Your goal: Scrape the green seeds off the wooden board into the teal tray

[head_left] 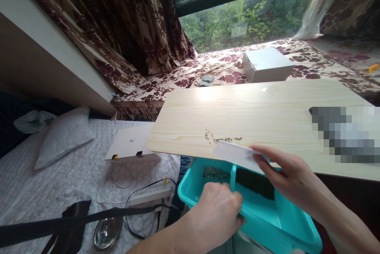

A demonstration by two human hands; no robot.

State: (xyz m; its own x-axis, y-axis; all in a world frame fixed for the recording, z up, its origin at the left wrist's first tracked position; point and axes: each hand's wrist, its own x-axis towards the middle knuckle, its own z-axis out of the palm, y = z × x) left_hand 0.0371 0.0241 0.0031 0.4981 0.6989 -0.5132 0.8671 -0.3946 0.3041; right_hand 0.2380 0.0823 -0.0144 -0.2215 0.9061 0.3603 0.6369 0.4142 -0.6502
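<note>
My right hand (286, 173) pinches a thin white flat piece (234, 153) like a card or scraper, held at the near edge of the wooden tabletop (184, 115). Just beyond its far edge lie small brownish-green grains (221, 140), scattered in a short line. My left hand (219, 206) is closed on the near rim of a turquoise bin (264, 228), below the table edge. A divider splits the bin. Small bits (216, 173) lie in its left compartment and a dark mass (255, 182) in the right one. The left fingertips are partly hidden.
A blurred-out object (344, 135) lies on the table's right side. On the flowered window ledge stand a pale box (268, 64) and a small folded cloth (207, 80). Left, the quilted bed holds a white box (130, 143), a pillow (67, 135), cables and a metal bowl (107, 232).
</note>
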